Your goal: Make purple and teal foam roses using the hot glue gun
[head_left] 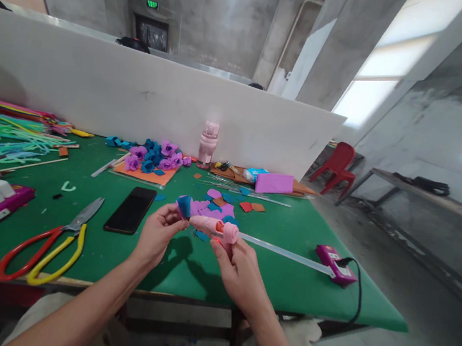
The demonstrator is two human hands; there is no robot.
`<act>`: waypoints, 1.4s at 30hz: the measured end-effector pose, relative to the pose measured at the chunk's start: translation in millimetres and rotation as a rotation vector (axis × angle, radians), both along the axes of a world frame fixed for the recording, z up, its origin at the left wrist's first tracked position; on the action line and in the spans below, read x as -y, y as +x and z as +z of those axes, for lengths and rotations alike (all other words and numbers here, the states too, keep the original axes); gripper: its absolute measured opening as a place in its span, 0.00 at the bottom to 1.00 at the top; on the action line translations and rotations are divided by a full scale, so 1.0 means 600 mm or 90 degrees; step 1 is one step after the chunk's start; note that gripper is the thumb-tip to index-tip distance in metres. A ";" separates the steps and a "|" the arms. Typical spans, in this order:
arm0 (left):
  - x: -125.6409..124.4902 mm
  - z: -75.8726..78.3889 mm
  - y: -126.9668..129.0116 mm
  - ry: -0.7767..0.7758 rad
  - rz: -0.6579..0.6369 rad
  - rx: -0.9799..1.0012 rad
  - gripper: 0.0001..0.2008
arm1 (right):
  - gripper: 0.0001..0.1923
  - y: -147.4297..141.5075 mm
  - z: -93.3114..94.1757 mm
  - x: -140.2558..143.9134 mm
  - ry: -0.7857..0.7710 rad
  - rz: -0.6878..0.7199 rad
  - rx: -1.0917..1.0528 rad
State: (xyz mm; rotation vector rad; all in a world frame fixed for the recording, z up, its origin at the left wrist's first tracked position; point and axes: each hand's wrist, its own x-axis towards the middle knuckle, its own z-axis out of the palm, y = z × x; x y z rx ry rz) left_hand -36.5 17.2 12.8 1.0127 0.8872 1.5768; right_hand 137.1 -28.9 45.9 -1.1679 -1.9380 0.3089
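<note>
My right hand (238,266) is wrapped round the handle of a pink glue gun (209,226), with a long clear glue stick (284,251) sticking out of its back end to the right. The gun's nozzle points left, toward a small blue and purple paper flower (183,206). My left hand (162,229) pinches that flower between thumb and fingers. Whether the nozzle touches it I cannot tell. Behind the gun lie loose purple, blue and brown paper petals (225,210). A red light glows near my right thumb.
Red-and-yellow-handled scissors (67,235) and a black phone (130,210) lie left of my hands. Finished-looking flowers (153,157) rest on an orange sheet, near a pink bottle (208,145). Power strips (336,265) sit at both sides. Pipe cleaners (7,131) spread far left. A white partition (160,93) stands behind.
</note>
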 end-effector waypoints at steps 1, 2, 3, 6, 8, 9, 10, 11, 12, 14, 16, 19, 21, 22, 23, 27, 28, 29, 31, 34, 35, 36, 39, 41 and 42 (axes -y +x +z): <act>0.000 -0.001 0.000 0.000 0.000 -0.002 0.14 | 0.15 0.000 0.000 0.000 0.001 -0.003 -0.002; 0.000 -0.001 0.000 0.000 0.000 -0.002 0.14 | 0.15 0.001 0.001 0.000 0.002 -0.006 -0.004; 0.000 -0.001 0.000 0.000 0.000 -0.002 0.14 | 0.15 0.002 0.002 0.000 0.003 -0.008 -0.008; 0.000 -0.002 0.000 0.000 0.000 -0.001 0.15 | 0.17 0.006 0.006 -0.002 -0.015 -0.003 -0.035; -0.001 -0.002 0.000 -0.004 -0.001 -0.001 0.15 | 0.18 0.011 0.007 -0.003 -0.064 0.008 -0.071; -0.001 -0.001 -0.001 -0.008 -0.003 0.000 0.15 | 0.18 0.013 0.006 -0.005 -0.103 0.016 -0.096; -0.002 -0.002 -0.001 -0.013 -0.005 0.003 0.14 | 0.18 0.014 0.004 -0.007 -0.148 0.024 -0.128; -0.002 -0.002 -0.001 -0.019 -0.008 0.008 0.14 | 0.19 0.016 0.002 -0.009 -0.196 0.033 -0.168; -0.003 -0.002 -0.002 -0.025 -0.011 0.016 0.14 | 0.19 0.016 -0.001 -0.011 -0.244 0.046 -0.215; -0.004 -0.002 -0.002 -0.032 -0.018 0.037 0.13 | 0.21 0.016 -0.007 -0.016 -0.328 0.082 -0.315; -0.004 -0.001 -0.001 -0.034 -0.030 0.055 0.13 | 0.21 0.016 -0.011 -0.020 -0.386 0.118 -0.396; -0.002 0.000 0.000 -0.039 -0.050 0.061 0.13 | 0.22 0.015 -0.014 -0.025 -0.437 0.140 -0.445; -0.001 0.000 0.001 -0.041 -0.059 0.065 0.14 | 0.23 0.016 -0.015 -0.027 -0.447 0.137 -0.449; -0.001 0.000 0.001 -0.042 -0.062 0.070 0.14 | 0.23 0.016 -0.015 -0.028 -0.447 0.133 -0.449; -0.001 0.000 0.000 -0.044 -0.065 0.074 0.15 | 0.23 0.017 -0.015 -0.028 -0.447 0.130 -0.449; -0.002 -0.002 -0.003 -0.058 -0.066 0.085 0.16 | 0.23 0.021 -0.014 -0.029 -0.449 0.114 -0.450; -0.003 -0.002 -0.004 -0.060 -0.063 0.083 0.15 | 0.23 0.022 -0.014 -0.029 -0.450 0.113 -0.452; -0.003 -0.002 -0.004 -0.059 -0.060 0.079 0.15 | 0.23 0.022 -0.014 -0.029 -0.451 0.115 -0.453; -0.002 0.000 -0.003 -0.052 -0.055 0.066 0.14 | 0.23 0.023 -0.016 -0.030 -0.448 0.123 -0.451; 0.000 0.003 0.000 -0.040 -0.048 0.046 0.13 | 0.22 0.021 -0.020 -0.030 -0.414 0.115 -0.407; 0.000 0.003 0.000 -0.038 -0.045 0.041 0.13 | 0.22 0.021 -0.021 -0.029 -0.396 0.103 -0.383; 0.000 0.003 0.000 -0.037 -0.042 0.039 0.13 | 0.21 0.020 -0.021 -0.029 -0.378 0.090 -0.364; -0.002 -0.001 -0.003 -0.032 -0.035 0.043 0.13 | 0.21 0.022 -0.014 -0.026 -0.369 0.072 -0.382; -0.004 -0.003 -0.005 -0.034 -0.034 0.045 0.13 | 0.20 0.028 -0.006 -0.026 -0.395 0.084 -0.459; -0.006 -0.004 -0.006 -0.036 -0.032 0.046 0.13 | 0.19 0.033 -0.004 -0.027 -0.409 0.092 -0.501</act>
